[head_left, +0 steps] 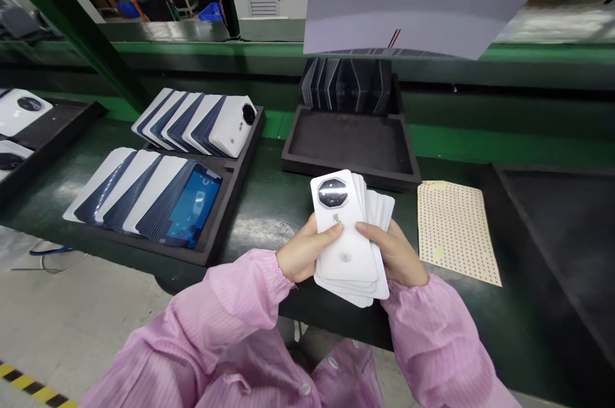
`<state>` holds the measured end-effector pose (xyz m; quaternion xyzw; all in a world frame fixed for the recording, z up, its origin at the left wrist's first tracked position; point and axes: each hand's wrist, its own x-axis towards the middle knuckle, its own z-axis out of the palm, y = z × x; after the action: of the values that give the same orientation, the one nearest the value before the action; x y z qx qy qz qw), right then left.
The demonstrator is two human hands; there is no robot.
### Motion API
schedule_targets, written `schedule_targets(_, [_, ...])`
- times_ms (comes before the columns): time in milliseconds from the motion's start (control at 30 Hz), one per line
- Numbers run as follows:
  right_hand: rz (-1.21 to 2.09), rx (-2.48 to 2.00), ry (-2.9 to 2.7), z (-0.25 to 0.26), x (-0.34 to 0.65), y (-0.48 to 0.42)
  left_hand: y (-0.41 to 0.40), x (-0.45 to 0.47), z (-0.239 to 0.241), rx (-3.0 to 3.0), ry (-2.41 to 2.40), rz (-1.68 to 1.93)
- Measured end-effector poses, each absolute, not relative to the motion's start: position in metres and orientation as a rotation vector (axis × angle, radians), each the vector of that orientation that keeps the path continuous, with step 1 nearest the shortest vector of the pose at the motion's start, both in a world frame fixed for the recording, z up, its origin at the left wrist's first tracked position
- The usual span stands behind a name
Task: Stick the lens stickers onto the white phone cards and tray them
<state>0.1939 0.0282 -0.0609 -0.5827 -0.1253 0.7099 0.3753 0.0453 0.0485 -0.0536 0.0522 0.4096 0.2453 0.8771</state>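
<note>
Both my hands hold a fanned stack of white phone back covers [353, 241] above the green bench's front edge. The top cover shows a round dark camera ring near its upper end. My left hand [305, 251] grips the stack's left side, thumb lying on the top cover. My right hand [398, 254] wraps the right side from beneath, fingers closed on the stack. Pink sleeves cover both arms.
A black tray [225, 203] at left holds two overlapping rows of covers. An empty-floored black tray [350, 145] behind the stack has dark covers standing at its back. A dotted yellow sticker sheet [454, 228] lies to the right. Another tray [52, 126] sits far left.
</note>
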Motion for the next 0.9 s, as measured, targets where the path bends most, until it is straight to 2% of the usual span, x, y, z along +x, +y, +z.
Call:
schedule_targets(133, [1.494, -1.813, -0.694, -0.065, 0.202, 0.027, 0.046, 0.044, -0.056, 0.13, 0.918, 0.556])
schedule_targets(467, [1.462, -1.86, -0.798, -0.052, 0.199, 0.024, 0.057, 0.034, -0.058, 0.31, 0.964, 0.708])
schedule_targets(567, [1.277, -1.881, -0.714, -0.05, 0.213, 0.036, 0.06, 0.031, -0.056, 0.319, 0.974, 0.708])
schedule_targets(700, [0.946, -1.959, -0.584, -0.074, 0.241, 0.069, 0.063, 0.028, -0.054, 0.319, 1.0, 0.678])
schedule_targets(900, [0.792, -2.086, -0.701, -0.099, 0.257, 0.096, 0.067, 0.025, -0.053, 0.296, 1.028, 0.689])
